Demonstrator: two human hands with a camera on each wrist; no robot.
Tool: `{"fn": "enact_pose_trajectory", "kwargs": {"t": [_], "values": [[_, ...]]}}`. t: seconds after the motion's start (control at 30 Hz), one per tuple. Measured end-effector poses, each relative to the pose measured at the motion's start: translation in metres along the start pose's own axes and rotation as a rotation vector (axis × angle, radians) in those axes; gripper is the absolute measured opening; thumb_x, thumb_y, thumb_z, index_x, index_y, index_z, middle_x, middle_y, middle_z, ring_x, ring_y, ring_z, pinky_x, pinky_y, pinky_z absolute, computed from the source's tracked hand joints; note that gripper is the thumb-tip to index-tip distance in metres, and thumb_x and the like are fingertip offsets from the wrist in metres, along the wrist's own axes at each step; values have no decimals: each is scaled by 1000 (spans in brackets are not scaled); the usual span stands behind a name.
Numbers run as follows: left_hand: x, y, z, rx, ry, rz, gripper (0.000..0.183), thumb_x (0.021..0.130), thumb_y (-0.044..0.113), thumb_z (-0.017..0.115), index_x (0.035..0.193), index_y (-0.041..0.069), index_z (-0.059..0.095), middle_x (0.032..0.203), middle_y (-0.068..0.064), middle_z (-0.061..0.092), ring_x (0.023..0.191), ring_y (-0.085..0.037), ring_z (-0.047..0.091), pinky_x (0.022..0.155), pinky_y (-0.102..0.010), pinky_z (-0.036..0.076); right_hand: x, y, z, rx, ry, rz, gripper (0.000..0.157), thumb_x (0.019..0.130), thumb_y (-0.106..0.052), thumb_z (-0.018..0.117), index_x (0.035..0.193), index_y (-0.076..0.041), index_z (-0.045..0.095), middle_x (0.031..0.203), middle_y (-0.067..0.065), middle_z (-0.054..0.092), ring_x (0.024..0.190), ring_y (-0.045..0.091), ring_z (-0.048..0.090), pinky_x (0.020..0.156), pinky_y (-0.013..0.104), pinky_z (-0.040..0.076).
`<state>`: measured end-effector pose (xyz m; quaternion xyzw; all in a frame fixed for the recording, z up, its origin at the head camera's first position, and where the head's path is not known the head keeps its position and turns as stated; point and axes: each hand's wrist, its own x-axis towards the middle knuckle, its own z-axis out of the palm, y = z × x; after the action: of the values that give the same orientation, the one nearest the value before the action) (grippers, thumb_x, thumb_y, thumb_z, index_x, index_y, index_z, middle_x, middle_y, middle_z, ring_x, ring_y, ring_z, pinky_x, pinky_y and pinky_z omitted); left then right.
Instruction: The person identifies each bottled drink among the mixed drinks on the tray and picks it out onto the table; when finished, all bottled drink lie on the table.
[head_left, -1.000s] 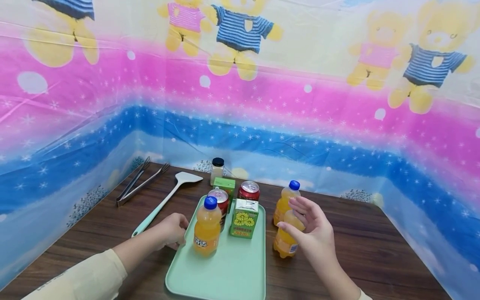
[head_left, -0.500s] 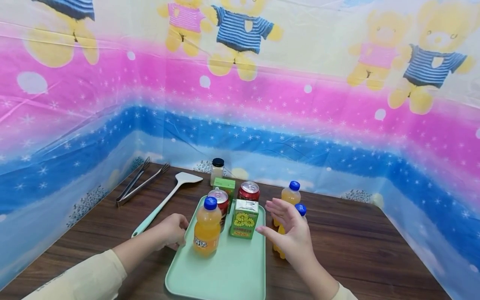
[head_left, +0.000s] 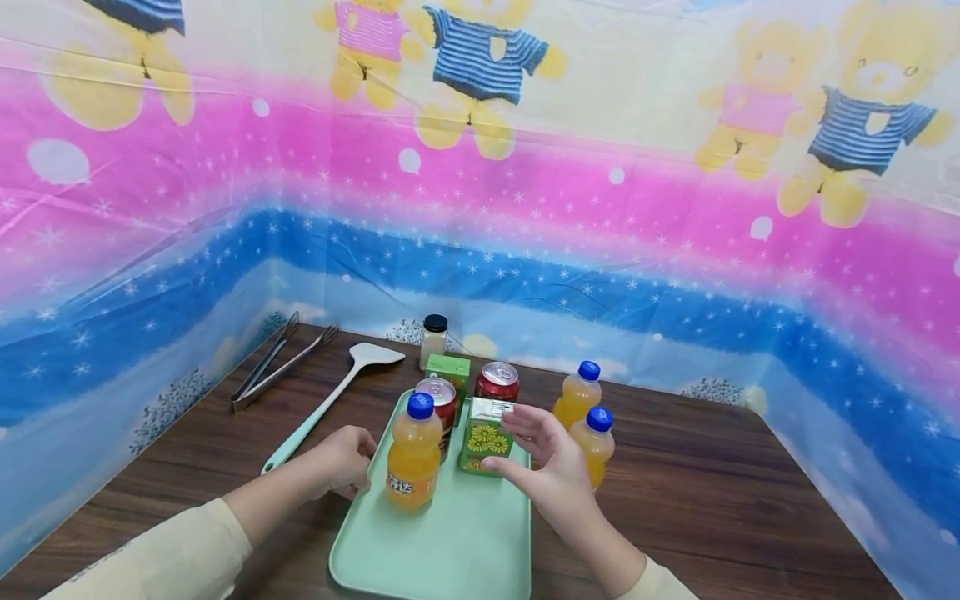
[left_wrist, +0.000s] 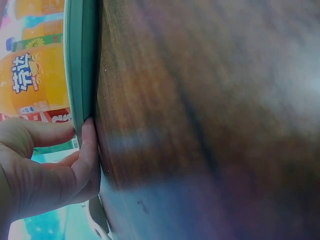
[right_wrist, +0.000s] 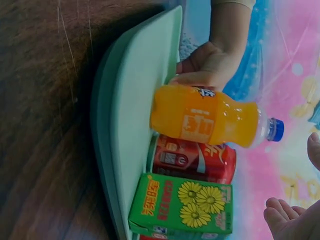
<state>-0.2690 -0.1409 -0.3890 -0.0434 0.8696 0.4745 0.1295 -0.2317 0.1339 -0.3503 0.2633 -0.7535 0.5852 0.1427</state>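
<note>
My left hand [head_left: 343,461] pinches the left rim of a pale green tray [head_left: 450,550]; in the left wrist view its thumb and fingers [left_wrist: 89,150] close on that edge. An orange soda bottle [head_left: 412,467] with a blue cap stands upright on the tray beside this hand. Behind it is a red soda can [head_left: 444,397], and to the right a green drink carton [head_left: 478,446] printed with yellow flowers. My right hand [head_left: 553,471], thumb and fingers spread, holds nothing. In the head view it overlaps the carton's right side and the tray's right rim.
Two more orange soda bottles [head_left: 597,450] stand right of the tray. Another red can [head_left: 497,382] and a green carton [head_left: 453,368] are at its far end, before a black-lidded jar [head_left: 434,343]. A spatula [head_left: 337,400] and metal tongs [head_left: 281,371] lie at left.
My right hand has moved left, from in front of the right-hand bottles to beside the flowered carton, uncovering both bottles. The left hand stays on the tray rim.
</note>
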Motion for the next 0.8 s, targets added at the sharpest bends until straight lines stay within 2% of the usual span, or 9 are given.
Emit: {"fn": "enact_pose_trajectory", "kwargs": {"t": [0.27, 0.43, 0.67, 0.8], "values": [[1, 0, 0, 6, -6, 9, 33, 76, -18, 61, 105, -7, 50, 87, -15, 52, 74, -25, 56, 58, -35, 55, 5, 1, 12, -4, -2, 74, 61, 72, -13, 80, 125, -3, 51, 121, 14, 59, 111, 21, 56, 95, 41, 43], [1, -1, -1, 8, -8, 20, 33, 75, -18, 61, 105, -8, 51, 87, -16, 51, 72, -24, 57, 57, -34, 55, 8, 3, 19, 2, -32, 121, 62, 73, -15, 80, 126, -4, 49, 121, 11, 59, 112, 19, 56, 96, 39, 43], [-1, 0, -2, 24, -7, 36, 34, 75, -17, 61, 105, -8, 51, 86, -16, 50, 70, -24, 56, 56, -34, 55, 12, 7, 31, 26, -55, 123, 64, 72, -17, 81, 127, -5, 49, 119, 6, 60, 111, 20, 56, 95, 45, 42], [-1, 0, -1, 17, -11, 42, 34, 75, -16, 61, 106, -8, 50, 86, -16, 50, 70, -24, 56, 56, -34, 55, 14, 11, 39, 22, -66, 128, 62, 73, -19, 80, 125, -7, 50, 120, 9, 60, 110, 19, 57, 95, 45, 43]]}}
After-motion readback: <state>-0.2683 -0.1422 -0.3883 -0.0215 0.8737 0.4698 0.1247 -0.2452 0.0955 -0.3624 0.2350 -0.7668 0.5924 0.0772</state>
